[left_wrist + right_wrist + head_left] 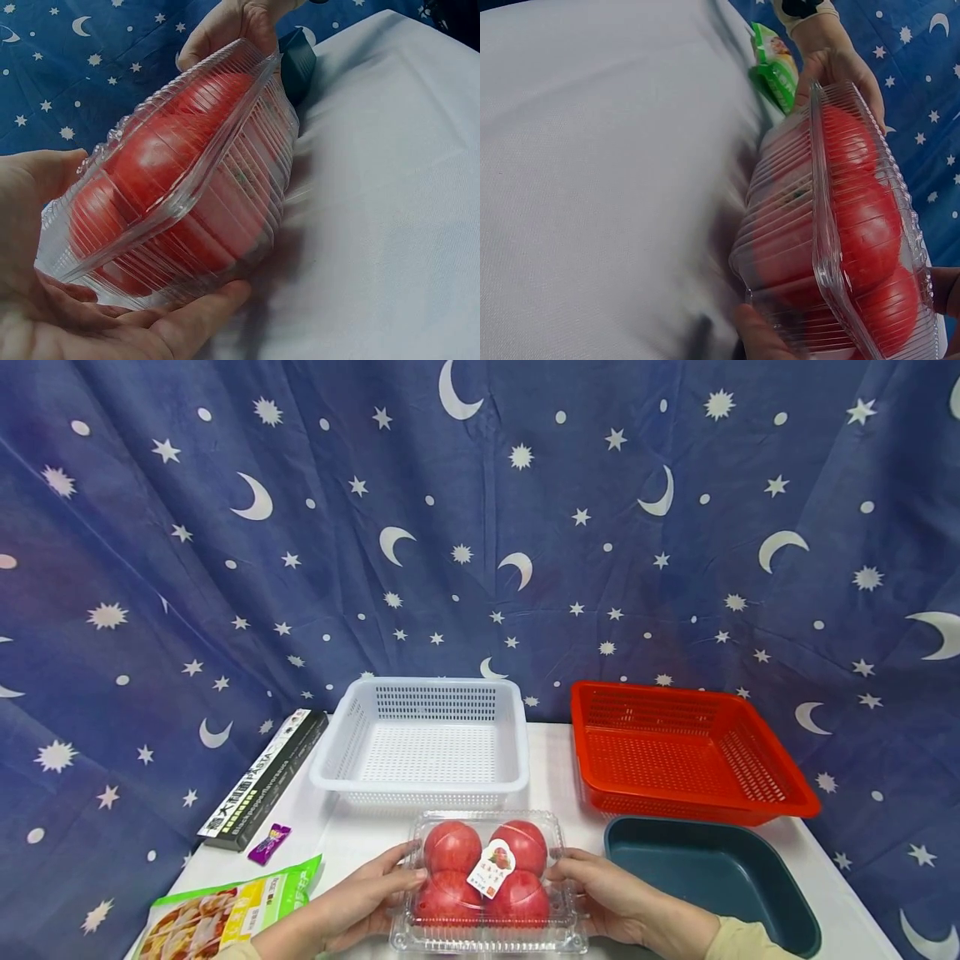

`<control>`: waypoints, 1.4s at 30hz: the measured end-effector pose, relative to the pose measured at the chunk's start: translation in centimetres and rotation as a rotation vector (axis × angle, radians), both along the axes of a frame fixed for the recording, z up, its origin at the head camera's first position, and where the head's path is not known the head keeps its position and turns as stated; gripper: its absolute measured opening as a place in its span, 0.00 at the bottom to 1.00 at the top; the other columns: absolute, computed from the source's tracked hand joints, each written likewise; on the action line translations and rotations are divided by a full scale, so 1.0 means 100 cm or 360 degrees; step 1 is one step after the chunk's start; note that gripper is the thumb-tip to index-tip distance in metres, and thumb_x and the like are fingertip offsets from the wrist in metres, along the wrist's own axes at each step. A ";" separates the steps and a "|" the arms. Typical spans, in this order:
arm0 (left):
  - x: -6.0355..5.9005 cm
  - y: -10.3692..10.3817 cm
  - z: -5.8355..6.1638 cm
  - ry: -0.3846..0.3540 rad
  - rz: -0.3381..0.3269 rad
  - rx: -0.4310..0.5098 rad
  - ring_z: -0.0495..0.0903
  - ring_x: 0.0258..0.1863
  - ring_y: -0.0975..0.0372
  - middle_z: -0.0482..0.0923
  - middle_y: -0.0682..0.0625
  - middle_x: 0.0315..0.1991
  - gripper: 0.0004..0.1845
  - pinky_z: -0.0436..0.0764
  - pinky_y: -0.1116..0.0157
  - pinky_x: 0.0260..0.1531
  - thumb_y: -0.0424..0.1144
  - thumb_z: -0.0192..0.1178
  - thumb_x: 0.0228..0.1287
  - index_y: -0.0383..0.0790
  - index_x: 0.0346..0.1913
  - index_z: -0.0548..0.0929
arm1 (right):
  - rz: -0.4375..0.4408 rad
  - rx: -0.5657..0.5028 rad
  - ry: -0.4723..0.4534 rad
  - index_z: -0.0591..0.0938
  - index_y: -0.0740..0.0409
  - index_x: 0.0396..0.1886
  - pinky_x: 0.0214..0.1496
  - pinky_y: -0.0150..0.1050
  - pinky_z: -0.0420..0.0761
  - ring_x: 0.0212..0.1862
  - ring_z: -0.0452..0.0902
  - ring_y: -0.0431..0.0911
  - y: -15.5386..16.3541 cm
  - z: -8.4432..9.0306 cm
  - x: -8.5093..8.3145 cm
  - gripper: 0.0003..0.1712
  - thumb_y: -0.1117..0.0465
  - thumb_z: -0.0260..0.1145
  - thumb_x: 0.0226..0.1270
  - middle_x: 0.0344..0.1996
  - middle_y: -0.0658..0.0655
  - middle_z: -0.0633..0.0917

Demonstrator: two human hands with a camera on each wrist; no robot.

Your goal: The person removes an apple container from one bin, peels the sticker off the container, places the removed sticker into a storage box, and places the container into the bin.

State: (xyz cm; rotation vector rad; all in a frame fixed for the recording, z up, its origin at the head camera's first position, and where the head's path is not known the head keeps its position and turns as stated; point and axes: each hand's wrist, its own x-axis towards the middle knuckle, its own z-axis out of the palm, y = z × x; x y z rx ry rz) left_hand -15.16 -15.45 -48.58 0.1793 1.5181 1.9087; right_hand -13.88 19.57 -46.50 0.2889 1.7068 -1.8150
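Observation:
A clear plastic clamshell box of tomatoes (487, 881), with a white label (492, 867) on its lid, is held between both hands in the head view. My left hand (371, 897) grips its left side; in the left wrist view the thumb is at the lid and the fingers (202, 315) reach under the base. My right hand (607, 897) grips the right side, part of it hidden behind the box. The right wrist view has a fingertip (759, 330) at the box's lower edge. Several red tomatoes show through the ribbed plastic.
Behind the box stand a white basket (423, 787) and a red basket (690, 802). A dark teal tray (720, 831) lies at right. On the left are a black pasta box (262, 781), a small purple packet (268, 844) and a green-edged food bag (225, 910).

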 end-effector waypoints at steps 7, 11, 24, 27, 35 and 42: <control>-0.001 -0.003 0.002 0.0025 -0.0009 -0.0142 0.73 0.64 0.46 0.55 0.27 0.75 0.45 0.81 0.41 0.52 0.46 0.56 0.77 0.31 0.80 0.41 | -0.0018 0.0029 0.0027 0.60 0.67 0.75 0.42 0.45 0.88 0.45 0.79 0.54 -0.002 -0.002 0.002 0.44 0.56 0.65 0.62 0.50 0.66 0.76; -0.001 -0.004 0.004 0.0043 -0.0016 -0.0202 0.74 0.63 0.46 0.58 0.26 0.74 0.45 0.83 0.43 0.51 0.47 0.56 0.77 0.28 0.80 0.42 | -0.0040 0.0061 0.0014 0.59 0.67 0.75 0.42 0.45 0.88 0.46 0.78 0.55 -0.004 -0.002 0.001 0.44 0.55 0.64 0.63 0.51 0.66 0.74; -0.005 -0.006 0.008 0.0102 -0.0053 -0.0312 0.80 0.55 0.50 0.68 0.31 0.69 0.42 0.86 0.50 0.46 0.45 0.57 0.78 0.21 0.77 0.48 | 0.0017 0.0105 0.0010 0.56 0.68 0.76 0.45 0.50 0.88 0.47 0.77 0.57 -0.005 0.004 -0.001 0.46 0.57 0.64 0.64 0.53 0.68 0.74; -0.005 -0.007 0.007 0.0135 -0.0045 -0.0339 0.79 0.57 0.50 0.66 0.30 0.70 0.43 0.86 0.50 0.47 0.46 0.57 0.78 0.21 0.77 0.47 | 0.0048 0.0093 0.0017 0.56 0.71 0.75 0.46 0.53 0.88 0.46 0.79 0.56 -0.005 0.004 -0.001 0.45 0.57 0.65 0.65 0.53 0.67 0.76; 0.001 -0.005 0.004 0.0289 0.0033 -0.0521 0.77 0.60 0.47 0.62 0.26 0.72 0.44 0.86 0.50 0.45 0.49 0.57 0.77 0.23 0.78 0.47 | 0.0068 0.0099 0.0013 0.56 0.73 0.74 0.47 0.54 0.87 0.46 0.80 0.55 -0.004 0.005 -0.001 0.45 0.57 0.65 0.66 0.52 0.66 0.79; 0.010 -0.005 0.003 0.0663 0.0150 -0.0669 0.74 0.64 0.37 0.52 0.26 0.76 0.46 0.83 0.47 0.52 0.45 0.63 0.73 0.32 0.81 0.47 | 0.0042 0.0118 -0.0001 0.56 0.74 0.74 0.48 0.54 0.87 0.46 0.81 0.55 -0.004 0.006 0.000 0.46 0.56 0.66 0.67 0.52 0.66 0.79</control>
